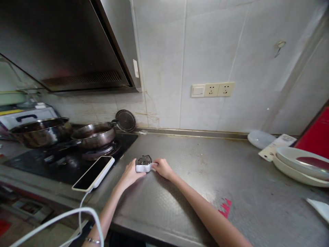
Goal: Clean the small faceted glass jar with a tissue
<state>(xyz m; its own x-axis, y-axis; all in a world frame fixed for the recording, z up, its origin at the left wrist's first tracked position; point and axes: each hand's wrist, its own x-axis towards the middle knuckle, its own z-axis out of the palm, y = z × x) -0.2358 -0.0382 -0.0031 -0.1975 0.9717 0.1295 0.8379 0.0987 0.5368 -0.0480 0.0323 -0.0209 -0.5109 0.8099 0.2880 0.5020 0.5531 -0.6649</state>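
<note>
The left hand [130,174] cups the left side of a small wavy-rimmed piece [144,159], its thumb running along the near edge, while the right hand [162,168] pinches the right end of the white band [143,168] that crosses the front of the piece. What the piece is, I cannot tell. Both hands are near the middle of the metal bench [190,192], at its stove side, and a bracelet [92,240] circles the left wrist. Left of the hands, a phone [94,174] lies screen up at the near right corner of the black stove [66,171], with a thin white cable [81,202] running down from its near end. On the stove sit a small pan [96,140] and, farther left, a larger pan [42,133]. A dark disc [125,120] leans against the wall behind them, under the hood [89,80]. To the right of the hands, a torn red scrap [225,207] is on the bench beside the right forearm. Farther right are stacked dishes [300,171], a card [277,145] and a clear bowl [260,139] by the wall. Sockets [218,89] are set above the bench.
</note>
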